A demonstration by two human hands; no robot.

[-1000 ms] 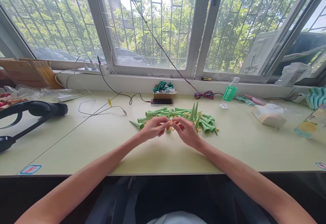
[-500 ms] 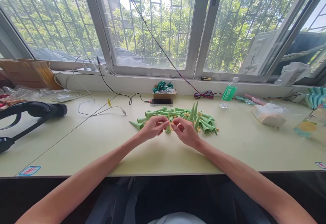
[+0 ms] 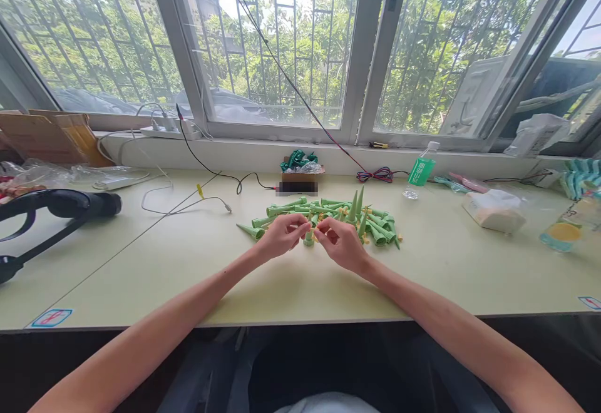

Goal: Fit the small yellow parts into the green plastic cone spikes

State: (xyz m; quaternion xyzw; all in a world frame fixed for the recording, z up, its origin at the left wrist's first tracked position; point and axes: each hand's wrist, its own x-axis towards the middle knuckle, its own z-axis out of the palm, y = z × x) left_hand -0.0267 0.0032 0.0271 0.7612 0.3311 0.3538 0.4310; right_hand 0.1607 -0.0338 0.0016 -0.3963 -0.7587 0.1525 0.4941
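A pale green hollow cone (image 3: pixel 308 239) stands upright on the table between my hands, its wider end down. My left hand (image 3: pixel 283 236) is closed in a pinch at the upper part of this cone. Close by on the other side, my right hand (image 3: pixel 342 241) has thumb and index finger pressed together near the cone. Whatever is in that pinch is too small to make out. Behind both hands lies a pile of green cones (image 3: pixel 385 233), with small yellow pieces (image 3: pixel 367 243) scattered among them. A few cones (image 3: pixel 352 208) stand point up beside my right hand.
A small cardboard box (image 3: pixel 300 178) with green wrapping sits behind the pile. To the right are a water bottle (image 3: pixel 419 172), a tissue pack (image 3: pixel 493 211) and a drink with a yellow disc (image 3: pixel 563 236). A black headset (image 3: pixel 70 206) and white cable (image 3: pixel 206 199) lie left.
My hands stay almost in place at the upright cone, with the right fingertips shifting slightly. The whole view has moved very slightly.
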